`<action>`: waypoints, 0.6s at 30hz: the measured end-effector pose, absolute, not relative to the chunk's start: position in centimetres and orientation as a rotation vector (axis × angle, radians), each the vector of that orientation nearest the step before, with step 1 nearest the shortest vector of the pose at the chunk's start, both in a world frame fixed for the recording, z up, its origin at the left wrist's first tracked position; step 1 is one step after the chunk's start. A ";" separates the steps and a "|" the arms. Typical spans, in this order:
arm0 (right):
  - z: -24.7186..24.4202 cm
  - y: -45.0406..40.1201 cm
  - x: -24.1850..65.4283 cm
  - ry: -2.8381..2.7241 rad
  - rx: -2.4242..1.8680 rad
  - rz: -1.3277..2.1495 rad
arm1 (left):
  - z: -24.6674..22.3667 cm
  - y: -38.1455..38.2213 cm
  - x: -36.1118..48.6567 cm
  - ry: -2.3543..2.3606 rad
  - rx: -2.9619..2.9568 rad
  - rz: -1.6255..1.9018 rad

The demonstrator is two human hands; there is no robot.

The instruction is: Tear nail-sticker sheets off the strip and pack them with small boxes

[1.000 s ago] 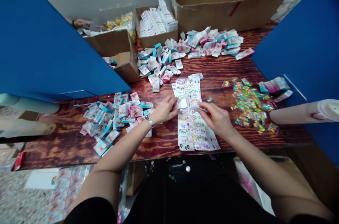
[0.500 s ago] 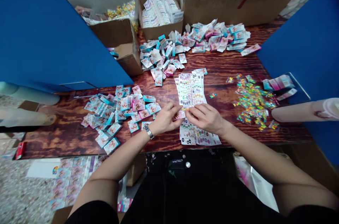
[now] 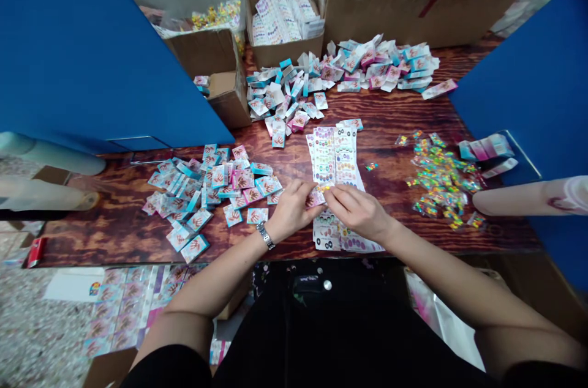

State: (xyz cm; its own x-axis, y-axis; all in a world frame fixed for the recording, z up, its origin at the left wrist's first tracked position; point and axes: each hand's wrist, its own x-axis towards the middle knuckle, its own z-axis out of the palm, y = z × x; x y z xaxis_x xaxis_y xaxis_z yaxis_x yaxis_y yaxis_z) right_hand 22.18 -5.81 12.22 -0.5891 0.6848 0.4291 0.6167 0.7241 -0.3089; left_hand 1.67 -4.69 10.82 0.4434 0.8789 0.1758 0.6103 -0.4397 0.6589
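My left hand (image 3: pixel 294 209) is closed on a small pink and white box (image 3: pixel 315 196), held above the printed sheets. My right hand (image 3: pixel 357 210) pinches a small yellow packet (image 3: pixel 324 188) at the right end of that box. Under both hands lie long printed sheets (image 3: pixel 345 158) with rows of coloured ovals. Left of my hands is a heap of small closed boxes (image 3: pixel 220 177). To the right lies a pile of shiny yellow and green packets (image 3: pixel 441 174), and one loose packet (image 3: pixel 372 166) rests nearer the sheets.
Flattened or open small boxes (image 3: pixel 367 67) spread along the back. Behind them stand a carton of printed sheets (image 3: pixel 287 48) and a large carton (image 3: pixel 427 14). Blue panels (image 3: pixel 92 57) flank the table, with bottle-like cylinders (image 3: pixel 528 197) at both sides.
The view has shifted slightly. My right hand has drawn its fingers together at the end of the small box, and my left hand still holds that box.
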 end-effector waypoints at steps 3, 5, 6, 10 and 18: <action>12.0 -5.8 22.2 -2.403 -1.018 0.183 | 10.8 -4.7 1.9 1.259 2.202 0.687; 12.2 -5.7 22.2 -2.425 -0.979 0.184 | 10.9 -4.7 1.9 1.260 2.237 0.675; 12.3 -5.7 22.2 -2.435 -0.955 0.181 | 10.9 -4.7 1.9 1.259 2.250 0.671; 12.6 -6.2 22.0 -2.466 -0.859 0.115 | 10.9 -4.7 1.8 1.269 2.232 0.695; 12.2 -6.7 21.9 -2.418 -0.744 0.104 | 10.7 -5.0 2.1 1.207 2.128 0.776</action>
